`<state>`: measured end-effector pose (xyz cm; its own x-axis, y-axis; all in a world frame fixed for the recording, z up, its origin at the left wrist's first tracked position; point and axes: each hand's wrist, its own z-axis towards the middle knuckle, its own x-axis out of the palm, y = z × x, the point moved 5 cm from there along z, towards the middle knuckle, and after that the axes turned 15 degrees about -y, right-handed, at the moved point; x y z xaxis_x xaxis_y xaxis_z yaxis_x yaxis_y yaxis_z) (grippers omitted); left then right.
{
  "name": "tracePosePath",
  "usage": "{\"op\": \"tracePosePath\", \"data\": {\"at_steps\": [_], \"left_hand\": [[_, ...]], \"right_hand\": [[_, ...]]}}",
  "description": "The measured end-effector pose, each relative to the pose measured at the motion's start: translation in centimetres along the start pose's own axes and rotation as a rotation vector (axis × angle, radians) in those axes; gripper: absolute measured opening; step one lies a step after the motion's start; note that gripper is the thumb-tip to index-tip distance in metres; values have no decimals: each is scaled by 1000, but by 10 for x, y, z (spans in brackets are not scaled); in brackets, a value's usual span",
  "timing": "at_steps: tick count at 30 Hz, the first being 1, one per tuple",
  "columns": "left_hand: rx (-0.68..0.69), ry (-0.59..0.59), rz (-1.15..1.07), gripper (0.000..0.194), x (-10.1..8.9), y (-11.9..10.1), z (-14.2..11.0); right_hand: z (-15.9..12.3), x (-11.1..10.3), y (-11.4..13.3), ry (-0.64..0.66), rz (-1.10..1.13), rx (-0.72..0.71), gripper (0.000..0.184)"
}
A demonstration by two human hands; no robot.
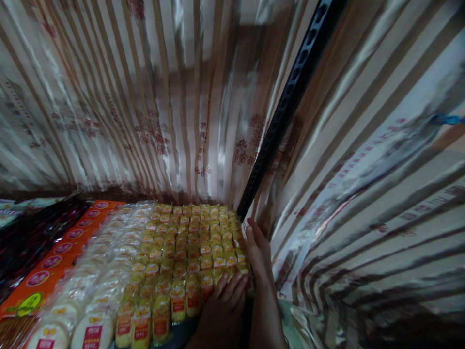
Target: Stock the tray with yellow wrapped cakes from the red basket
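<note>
Rows of small yellow wrapped snack packets (192, 237) with red and white labels stand packed tightly at the middle of the head view. My left hand (225, 298) lies over the front right of these rows, its fingers stretched out on the packets. Along the right edge of the block, my right hand (258, 247) reaches away from me, its fingers extended beside the packets near the foot of a black post. Both hands are open, and neither visibly grips a packet. The picture is dim, so fine contact is hard to make out.
Left of the yellow packets run rows of clear-wrapped white round crackers (95, 327). Beyond them lie an orange printed strip (51, 261) and dark glossy packages (32, 242). A perforated black post (286, 106) slants up behind. Striped, shiny printed sheeting (181, 97) hangs around the back and right.
</note>
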<state>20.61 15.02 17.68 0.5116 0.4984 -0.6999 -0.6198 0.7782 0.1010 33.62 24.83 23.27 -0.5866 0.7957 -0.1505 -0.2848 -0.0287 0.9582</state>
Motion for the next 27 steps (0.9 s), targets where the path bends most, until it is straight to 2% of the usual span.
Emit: {"op": "tracePosePath", "data": {"at_steps": [4, 6, 8, 11, 13, 15, 18, 21, 24, 27], "left_hand": [[-38, 39, -75, 50, 0, -2, -2], [-43, 19, -87, 48, -5, -3, -2], [-18, -20, -80, 47, -11, -4, 0], [16, -50, -78, 47, -17, -4, 1], [33, -71, -105, 44, -22, -5, 1], [59, -58, -150, 39, -28, -9, -2], [57, -23, -236, 33, -48, -21, -15], [-68, 54, -345, 30, -74, -36, -43], [-208, 159, -478, 23, -97, -51, -89], [-394, 297, -497, 21, -105, -54, -145]], "right_hand": [[-25, -36, 10, -260, -28, 9, 52], [-47, -56, 14, -319, -30, 26, 50], [-74, -74, 16, -316, -22, -7, 45], [-124, -95, 17, -191, 11, -160, 38], [-161, -106, 10, -67, -5, -211, 34], [-195, -124, -6, -45, -43, -123, 33], [-232, -155, -33, -27, -86, 85, 35], [-253, -173, -55, 144, -185, 256, 39], [-267, -166, -68, 326, -212, 314, 36], [-285, -134, -76, 535, -205, 313, 30]]}}
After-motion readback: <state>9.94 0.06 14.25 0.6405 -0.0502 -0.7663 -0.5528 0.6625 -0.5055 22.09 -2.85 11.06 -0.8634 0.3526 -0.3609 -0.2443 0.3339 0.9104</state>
